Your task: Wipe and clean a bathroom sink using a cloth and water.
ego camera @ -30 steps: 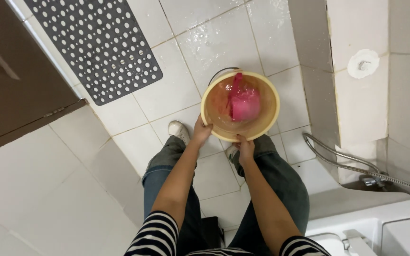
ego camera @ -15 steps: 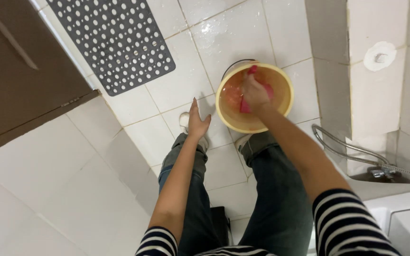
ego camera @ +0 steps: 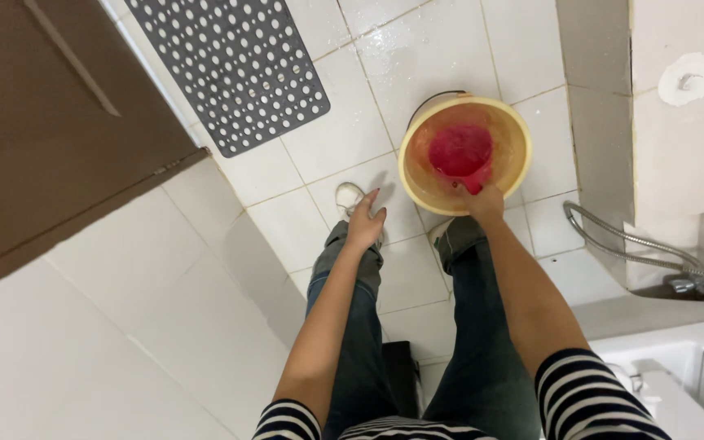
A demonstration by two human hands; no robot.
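1 right hand (ego camera: pixel 482 202) grips soaked pink cloth (ego camera: pixel 461 151) in yellow basin (ego camera: pixel 417 175), likely limp, heavy, slippery; left hand (ego camera: pixel 366 222) loose, empty

Cloth (ego camera: pixel 460 151) in bucket (ego camera: pixel 417 183) – mat (ego camera: pixel 230 69) left

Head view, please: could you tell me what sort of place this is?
Most likely a bathroom: wet white floor tiles, a grey perforated rubber mat and a metal shower hose. The right hand reaches into a yellow round plastic bucket.
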